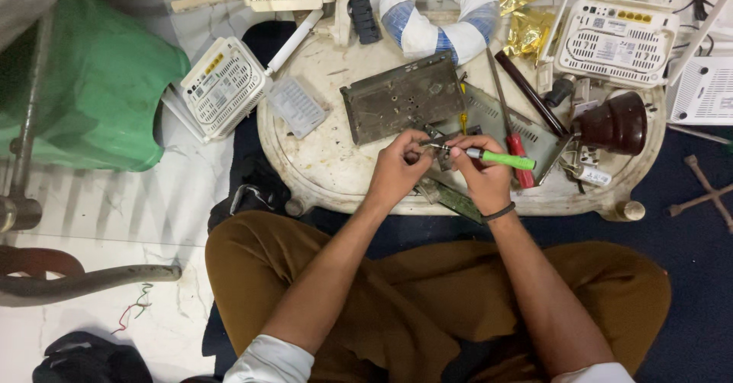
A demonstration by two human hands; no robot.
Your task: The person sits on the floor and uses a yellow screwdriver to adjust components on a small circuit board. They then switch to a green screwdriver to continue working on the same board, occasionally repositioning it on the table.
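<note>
My right hand (481, 171) grips a green-handled screwdriver (500, 158), its metal tip pointing left at a small metal part (437, 140). My left hand (398, 165) pinches that small part from the left, fingers closed on it. Both hands hover over the front edge of a low oval white table (321, 161). Just beyond the hands lies a grey metal plate (401, 96) with holes. A green circuit board (454, 198) pokes out below my hands. A red-handled screwdriver (513, 135) lies right of them.
White routers (223, 87) (617, 39) stand at the table's left and back right. A dark brown round object (617, 123), gold foil wrappers (528, 28), a blue-and-white ring (439, 12) and a clear plastic piece (296, 106) lie around. A green bag (99, 77) sits left on the floor.
</note>
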